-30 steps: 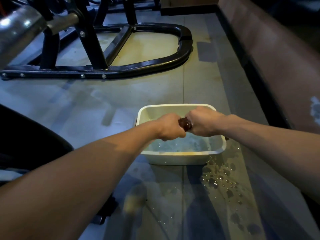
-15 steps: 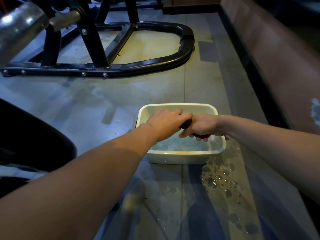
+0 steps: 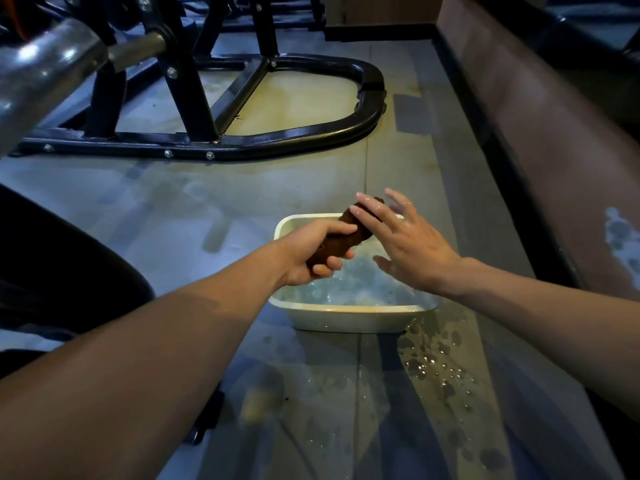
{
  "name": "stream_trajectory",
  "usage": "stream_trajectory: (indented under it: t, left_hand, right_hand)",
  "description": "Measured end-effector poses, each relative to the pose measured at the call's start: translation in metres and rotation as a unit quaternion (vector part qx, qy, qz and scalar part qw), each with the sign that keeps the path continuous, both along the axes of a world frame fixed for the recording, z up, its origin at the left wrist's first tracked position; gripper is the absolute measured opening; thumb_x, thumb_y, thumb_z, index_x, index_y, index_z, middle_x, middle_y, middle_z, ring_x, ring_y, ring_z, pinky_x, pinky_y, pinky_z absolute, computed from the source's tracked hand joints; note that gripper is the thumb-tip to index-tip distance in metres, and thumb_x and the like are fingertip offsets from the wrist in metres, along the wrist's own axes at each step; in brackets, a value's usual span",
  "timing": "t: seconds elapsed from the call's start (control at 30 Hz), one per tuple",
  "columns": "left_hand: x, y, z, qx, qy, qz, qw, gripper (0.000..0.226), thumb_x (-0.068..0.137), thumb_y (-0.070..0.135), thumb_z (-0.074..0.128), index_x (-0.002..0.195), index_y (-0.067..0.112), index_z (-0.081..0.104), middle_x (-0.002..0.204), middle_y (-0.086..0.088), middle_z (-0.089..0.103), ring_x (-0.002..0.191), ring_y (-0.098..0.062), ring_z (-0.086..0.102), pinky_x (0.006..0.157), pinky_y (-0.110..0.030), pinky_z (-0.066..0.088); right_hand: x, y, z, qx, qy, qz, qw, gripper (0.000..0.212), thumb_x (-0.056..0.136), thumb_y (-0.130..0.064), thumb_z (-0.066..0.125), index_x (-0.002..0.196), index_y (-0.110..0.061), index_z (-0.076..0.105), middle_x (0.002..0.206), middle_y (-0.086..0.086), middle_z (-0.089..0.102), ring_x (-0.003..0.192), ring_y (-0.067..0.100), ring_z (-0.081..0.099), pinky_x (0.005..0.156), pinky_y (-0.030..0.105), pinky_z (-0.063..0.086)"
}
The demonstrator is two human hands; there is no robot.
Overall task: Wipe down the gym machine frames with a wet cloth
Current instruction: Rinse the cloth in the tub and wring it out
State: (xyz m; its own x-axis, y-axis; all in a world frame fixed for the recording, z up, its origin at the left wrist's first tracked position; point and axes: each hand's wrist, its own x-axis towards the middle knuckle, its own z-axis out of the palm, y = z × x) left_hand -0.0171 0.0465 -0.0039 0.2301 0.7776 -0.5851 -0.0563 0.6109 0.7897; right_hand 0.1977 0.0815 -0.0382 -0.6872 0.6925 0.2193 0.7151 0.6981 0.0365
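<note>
A dark brown wet cloth (image 3: 341, 242), twisted into a roll, is held above a white rectangular basin (image 3: 346, 315) of foamy water on the floor. My left hand (image 3: 317, 249) grips the near end of the roll. My right hand (image 3: 403, 244) is spread with straight wet fingers, its fingertips over the far end of the cloth. The black tubular base frame of a gym machine (image 3: 311, 140) lies on the floor beyond the basin.
A shiny metal bar (image 3: 41, 71) crosses the upper left corner. A low brown wall (image 3: 540, 140) runs along the right side. Water drops (image 3: 433, 362) speckle the floor at the basin's near right. A dark rounded shape (image 3: 69, 271) fills the left edge.
Both hands were wringing the cloth together over the basin. My right hand has let go and spread its fingers; my left hand has taken the roll and lifted it slightly.
</note>
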Motion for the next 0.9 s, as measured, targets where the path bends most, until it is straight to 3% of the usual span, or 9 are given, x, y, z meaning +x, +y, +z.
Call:
stream_trajectory:
  t: [0.1,0.23,0.33,0.4,0.5,0.57,0.67,0.8,0.9]
  left_hand:
    - [0.000,-0.011,0.010,-0.059,-0.114,-0.075,0.989,0.038,0.099,0.035,0.057,0.122,0.005,0.055,0.077,-0.005,0.053,0.043,-0.007,0.037,0.036,-0.016,0.022]
    - [0.009,-0.023,0.020,-0.082,-0.163,-0.113,0.977,0.038,0.095,0.042,0.056,0.109,0.006,0.060,0.071,0.000,0.048,0.038,-0.003,0.033,0.039,-0.015,0.016]
    - [0.014,-0.027,0.024,-0.072,-0.087,-0.144,0.983,0.040,0.095,0.044,0.061,0.106,0.005,0.063,0.066,0.003,0.043,0.040,-0.003,0.031,0.040,-0.015,0.017]
    - [0.019,-0.027,0.025,-0.043,-0.007,-0.161,0.986,0.025,0.098,0.033,0.064,0.100,0.009,0.059,0.064,0.004,0.041,0.043,-0.004,0.030,0.039,-0.015,0.021]
    - [0.031,-0.020,0.021,0.064,0.201,-0.151,0.966,0.014,0.095,0.016,0.066,0.092,0.011,0.053,0.065,-0.002,0.046,0.047,-0.011,0.036,0.041,-0.021,0.030]
    - [0.036,-0.015,0.017,0.156,0.376,-0.143,0.902,0.013,0.087,0.017,0.068,0.084,0.011,0.056,0.067,-0.005,0.052,0.051,-0.018,0.046,0.047,-0.026,0.037]
    - [0.035,-0.010,0.010,0.246,0.539,-0.151,0.791,0.012,0.086,0.022,0.067,0.078,0.016,0.061,0.070,-0.001,0.062,0.061,-0.019,0.057,0.051,-0.028,0.039]
    - [0.025,-0.007,0.010,0.340,0.668,-0.231,0.621,0.007,0.094,0.026,0.059,0.097,0.021,0.063,0.087,-0.002,0.065,0.076,-0.023,0.059,0.061,-0.032,0.042]
    - [0.019,-0.002,0.010,0.373,0.689,-0.268,0.561,0.016,0.095,0.033,0.060,0.106,0.022,0.066,0.092,-0.003,0.066,0.080,-0.025,0.059,0.071,-0.035,0.049]
  right_hand:
    - [-0.008,0.003,0.015,0.092,0.047,0.055,0.993,0.069,0.082,-0.033,0.083,0.140,-0.018,0.048,0.164,0.011,0.032,0.147,0.048,0.028,0.103,0.059,0.052]
    - [-0.013,0.008,0.031,0.083,0.106,0.145,0.980,0.044,0.085,-0.024,0.082,0.121,-0.011,0.061,0.137,0.011,0.061,0.139,0.037,0.045,0.095,0.049,0.058]
    - [-0.014,0.006,0.033,0.052,0.098,0.163,0.980,0.035,0.090,-0.018,0.075,0.121,-0.011,0.059,0.115,0.009,0.066,0.105,0.027,0.061,0.080,0.043,0.060]
    - [-0.014,0.005,0.038,0.010,0.064,0.121,0.991,0.036,0.091,-0.017,0.074,0.124,-0.013,0.059,0.111,0.007,0.069,0.089,0.024,0.065,0.072,0.037,0.058]
    - [-0.017,0.003,0.049,-0.052,-0.032,0.007,0.998,0.010,0.095,-0.025,0.066,0.104,-0.021,0.062,0.089,-0.001,0.068,0.072,0.018,0.062,0.062,0.029,0.048]
    - [-0.025,0.001,0.054,-0.096,-0.064,-0.055,0.992,0.012,0.095,-0.027,0.063,0.085,-0.021,0.060,0.075,-0.002,0.061,0.063,0.013,0.056,0.054,0.026,0.039]
    - [-0.038,-0.002,0.047,-0.165,-0.048,-0.137,0.976,0.023,0.093,-0.025,0.063,0.071,-0.021,0.057,0.073,0.001,0.060,0.060,0.015,0.056,0.049,0.028,0.036]
    - [-0.049,-0.010,0.029,-0.258,0.040,-0.205,0.943,0.019,0.091,-0.026,0.063,0.073,-0.017,0.064,0.074,0.004,0.065,0.064,0.023,0.062,0.049,0.030,0.041]
    - [-0.051,-0.011,0.023,-0.382,0.079,-0.214,0.896,0.011,0.088,-0.020,0.067,0.080,-0.012,0.067,0.074,0.004,0.062,0.061,0.020,0.054,0.050,0.030,0.039]
